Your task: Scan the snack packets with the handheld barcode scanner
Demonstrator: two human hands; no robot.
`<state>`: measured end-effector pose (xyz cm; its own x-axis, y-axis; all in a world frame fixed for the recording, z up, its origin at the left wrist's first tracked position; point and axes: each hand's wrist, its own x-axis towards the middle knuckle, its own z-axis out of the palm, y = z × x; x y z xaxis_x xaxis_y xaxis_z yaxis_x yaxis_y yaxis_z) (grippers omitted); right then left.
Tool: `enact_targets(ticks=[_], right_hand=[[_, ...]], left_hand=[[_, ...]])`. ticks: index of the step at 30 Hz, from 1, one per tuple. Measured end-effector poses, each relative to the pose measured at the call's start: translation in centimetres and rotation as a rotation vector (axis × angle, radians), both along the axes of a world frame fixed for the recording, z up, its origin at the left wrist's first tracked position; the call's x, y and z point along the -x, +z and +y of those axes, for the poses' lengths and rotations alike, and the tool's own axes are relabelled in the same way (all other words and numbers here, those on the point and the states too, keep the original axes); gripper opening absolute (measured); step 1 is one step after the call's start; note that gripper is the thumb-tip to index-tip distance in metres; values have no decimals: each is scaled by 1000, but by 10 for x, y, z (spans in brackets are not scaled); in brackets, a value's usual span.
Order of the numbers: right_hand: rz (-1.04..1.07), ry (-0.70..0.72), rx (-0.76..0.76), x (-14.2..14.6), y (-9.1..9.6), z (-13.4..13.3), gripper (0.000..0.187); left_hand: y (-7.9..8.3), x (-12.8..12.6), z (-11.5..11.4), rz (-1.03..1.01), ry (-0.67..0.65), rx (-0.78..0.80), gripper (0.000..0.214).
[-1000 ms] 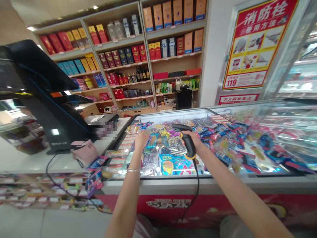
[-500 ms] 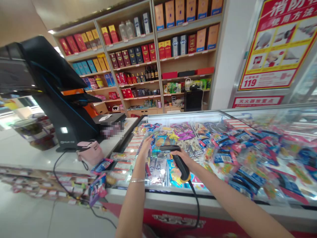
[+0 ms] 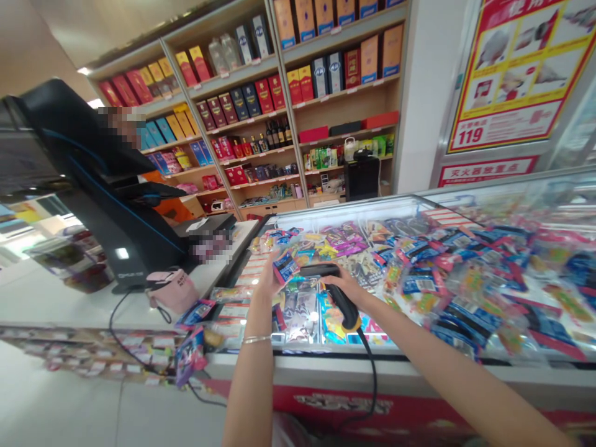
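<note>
The left hand (image 3: 266, 280) pinches a small blue-and-red packet (image 3: 285, 267), holding it up over the glass-topped chest freezer (image 3: 354, 212), near that freezer's edge by the counter. The right hand (image 3: 343, 287) is clamped around the grip of a black corded barcode scanner (image 3: 347, 304), its head just beside the packet. Pink handbag (image 3: 170, 290) sits on the white counter (image 3: 93, 304).

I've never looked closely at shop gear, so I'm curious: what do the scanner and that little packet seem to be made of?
The scanner, gripped in the right hand, looks like moulded black plastic with a low sheen and a yellow band near its cable. The packet, in the left hand, looks like glossy printed plastic film, though foil is possible; it is too small to tell.
</note>
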<state>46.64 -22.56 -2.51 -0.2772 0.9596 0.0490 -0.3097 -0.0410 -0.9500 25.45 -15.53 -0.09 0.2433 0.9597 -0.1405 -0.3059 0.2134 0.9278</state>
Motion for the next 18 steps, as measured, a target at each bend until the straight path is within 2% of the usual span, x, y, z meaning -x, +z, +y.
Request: enact_targets(ticks=[3, 8, 13, 18], right_hand=[[-13, -14, 15, 1, -4, 3, 52], [-23, -12, 21, 1, -7, 5, 50], [-40, -11, 14, 1, -6, 5, 50], [-58, 13, 2, 0, -4, 3, 49]], left_hand=[[-6, 0, 2, 49, 10, -32, 48], [-15, 3, 8, 206, 40, 22, 41], [-14, 1, 8, 200, 49, 60, 38], [-10, -1, 4, 216, 114, 121, 34]])
